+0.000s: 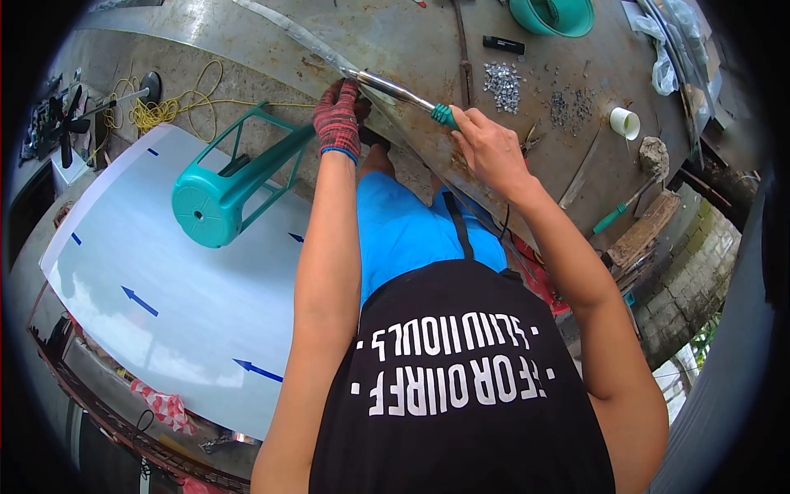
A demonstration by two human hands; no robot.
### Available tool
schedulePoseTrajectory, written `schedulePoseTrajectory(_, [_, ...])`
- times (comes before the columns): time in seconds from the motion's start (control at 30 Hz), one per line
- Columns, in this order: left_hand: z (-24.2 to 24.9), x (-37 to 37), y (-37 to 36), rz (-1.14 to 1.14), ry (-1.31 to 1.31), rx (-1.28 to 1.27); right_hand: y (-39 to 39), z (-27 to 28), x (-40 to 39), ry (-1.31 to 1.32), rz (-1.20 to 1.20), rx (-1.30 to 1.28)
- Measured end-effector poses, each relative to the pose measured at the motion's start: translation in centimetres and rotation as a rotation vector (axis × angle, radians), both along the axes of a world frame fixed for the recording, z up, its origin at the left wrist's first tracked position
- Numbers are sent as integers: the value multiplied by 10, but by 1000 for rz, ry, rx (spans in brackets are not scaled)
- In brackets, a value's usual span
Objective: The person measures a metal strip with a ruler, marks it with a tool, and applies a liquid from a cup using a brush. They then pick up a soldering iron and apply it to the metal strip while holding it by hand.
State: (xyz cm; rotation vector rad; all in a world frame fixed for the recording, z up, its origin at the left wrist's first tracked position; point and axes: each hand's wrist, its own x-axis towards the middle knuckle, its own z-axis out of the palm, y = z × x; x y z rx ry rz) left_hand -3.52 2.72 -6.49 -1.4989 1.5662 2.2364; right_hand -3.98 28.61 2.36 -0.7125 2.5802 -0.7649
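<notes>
My right hand (494,152), bare, is closed round the green handle (444,115) of a long tool with a shiny metal shaft (391,87). The shaft points up and left, its tip beside the end of a narrow grey metal strip (300,34). Just below that tip is my left hand (337,123), in a red and black knit glove with a blue cuff. Its fingers are bent together at the edge of the metal sheet (420,37); what they grip is hidden.
A green plastic stool (216,202) lies tipped over on a pale blue panel (189,280). Yellow cord (164,111) is tangled behind it. Small metal parts (502,86), a green bowl (553,11), a white cup (625,123) and a green-handled tool (610,219) are at the right.
</notes>
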Motion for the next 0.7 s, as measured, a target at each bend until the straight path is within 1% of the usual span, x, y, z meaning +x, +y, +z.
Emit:
schedulePoseTrajectory(0.07, [8,-2,3,28,-56,-16,-1,2,0,17,-2,11])
schedulePoseTrajectory(0.17, [10,-3,3,20,-49,-23,0,1,1,11,-4,20])
schedulePoseTrajectory(0.3, [4,-2,1,29,-67,-14,0,3,1,3,2,30])
schedulePoseTrajectory(0.37, [-4,0,-1,9,-47,-59,0,2,1,4,-3,22])
schedulePoseTrajectory(0.47, [-10,1,-3,-3,-17,-44,0,3,1,-6,-3,33])
schedulePoseTrajectory(0.57, [5,-1,1,25,-12,12,0,1,1,4,-3,20])
schedulePoseTrajectory(0.7, [7,-2,4,54,-19,7,1,0,2,-4,-7,20])
